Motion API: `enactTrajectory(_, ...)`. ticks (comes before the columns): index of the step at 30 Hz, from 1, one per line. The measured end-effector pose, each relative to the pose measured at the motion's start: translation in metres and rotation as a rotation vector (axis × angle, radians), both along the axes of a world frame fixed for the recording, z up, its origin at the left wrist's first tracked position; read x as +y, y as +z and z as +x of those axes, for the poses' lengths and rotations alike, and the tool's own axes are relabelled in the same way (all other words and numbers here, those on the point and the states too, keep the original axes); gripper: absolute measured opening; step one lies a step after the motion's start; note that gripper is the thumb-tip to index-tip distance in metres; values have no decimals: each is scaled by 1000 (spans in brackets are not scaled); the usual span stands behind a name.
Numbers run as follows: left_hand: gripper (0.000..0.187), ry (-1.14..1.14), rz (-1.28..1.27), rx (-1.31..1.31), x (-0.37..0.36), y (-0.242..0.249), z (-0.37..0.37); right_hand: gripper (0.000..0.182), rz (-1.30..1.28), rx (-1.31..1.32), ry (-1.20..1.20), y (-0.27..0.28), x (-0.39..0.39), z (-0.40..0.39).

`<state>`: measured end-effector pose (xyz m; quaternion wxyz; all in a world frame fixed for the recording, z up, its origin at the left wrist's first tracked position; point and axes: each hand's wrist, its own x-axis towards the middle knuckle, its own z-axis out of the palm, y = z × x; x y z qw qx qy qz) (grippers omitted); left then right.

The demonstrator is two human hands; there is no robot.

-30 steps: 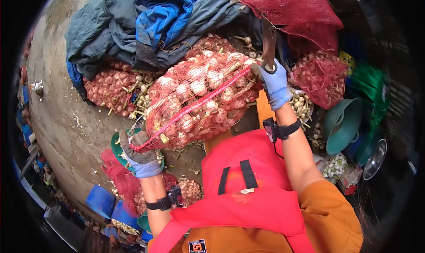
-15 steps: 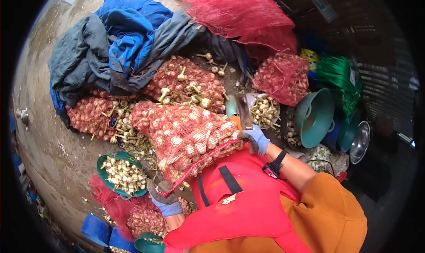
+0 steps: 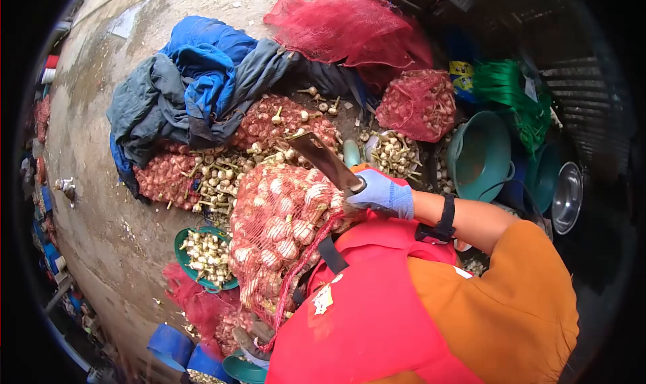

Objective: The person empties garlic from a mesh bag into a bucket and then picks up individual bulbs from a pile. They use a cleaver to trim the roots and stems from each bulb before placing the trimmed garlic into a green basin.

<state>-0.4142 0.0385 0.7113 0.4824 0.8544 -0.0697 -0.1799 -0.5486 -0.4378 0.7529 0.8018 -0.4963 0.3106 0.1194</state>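
Note:
A full red mesh sack of garlic lies against the front of my red apron, a red cord running along its near edge. My right hand, in a blue and grey glove, is closed around the handle of a broad-bladed knife. The blade points up and left, overlapping the sack's top in this view. Low by the apron, my gloved left hand grips the bottom corner of the sack at the cord; part of that hand is hidden behind the apron.
More garlic sacks lie beyond, partly under blue and grey cloth. A green basin of trimmed garlic is at left, blue containers below it. At right are a tied sack, a large green basin and a metal bowl.
My right hand has risen toward the camera, and the knife has swung from nearly upright to pointing up-left. The sack has tilted more upright as my left hand moved lower.

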Motion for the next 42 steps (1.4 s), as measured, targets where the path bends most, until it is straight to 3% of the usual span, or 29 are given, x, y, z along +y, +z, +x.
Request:
enactTrajectory(4,24,291,-258,121,10,10,-3,15,-205,204,-70,-27,29,-3)
enactTrajectory(6,24,471,-377,192,16,15,-5,13,-184,265,-152,-54,45,-14)
enactTrajectory(10,23,733,-614,369,22,22,-7,12,-168,327,-211,-32,78,17)
enactTrajectory(13,25,791,-842,491,23,27,-2,15,-164,243,-289,-19,101,53)
enactTrajectory(15,25,736,-989,479,18,30,23,13,-506,72,80,-14,102,89)
enactTrajectory(16,19,805,-1074,444,16,36,44,11,-812,-316,234,-40,100,97)
enactTrajectory(17,15,858,-1176,401,11,44,67,10,-133,199,-159,34,123,150)
enactTrajectory(18,16,715,-1204,305,9,51,89,8,-137,7,-130,-8,116,157)
enactTrajectory(19,19,573,-1218,201,5,60,113,8,-87,13,-163,2,118,180)
enactTrajectory(21,25,625,-1468,96,-13,91,147,9,31,-96,-177,39,119,213)
enactTrajectory(22,25,432,-1571,103,-11,107,169,9,71,-188,-171,58,117,225)
enactTrajectory(23,26,517,-1584,107,-16,119,181,10,109,-262,-163,79,110,234)
enactTrajectory(24,25,477,-1509,31,-18,131,197,12,-107,-329,-23,114,105,238)
enactTrajectory(25,25,447,-1427,-37,-19,141,208,12,-120,-491,8,138,100,238)
enactTrajectory(27,28,281,-1410,-250,-61,212,206,12,-202,-557,-45,181,85,231)
enactTrajectory(29,34,-83,-1282,-477,-90,257,206,13,-348,-675,-11,187,63,218)
enactTrajectory(31,39,-34,-1265,-695,-146,304,173,15,-99,-737,-259,177,51,205)
enactTrajectory(33,32,-139,-1306,-329,-164,304,146,14,-76,-666,-256,152,23,186)
enactTrajectory(35,17,-484,-1266,-148,-198,314,131,8,-196,-567,-199,125,15,157)
enactTrajectory(37,12,-596,-1088,-120,-220,245,107,8,-461,-422,-126,71,7,117)
enactTrajectory(38,14,-486,-945,345,-215,219,97,10,-82,-86,-277,48,10,91)
enactTrajectory(39,16,-371,-800,799,-204,190,89,12,-50,-51,-388,22,18,68)
enactTrajectory(41,25,-228,-516,897,-173,80,70,11,-11,41,-410,-10,13,45)
enactTrajectory(42,32,-44,-597,875,-145,42,67,11,-1,76,-370,-31,12,49)
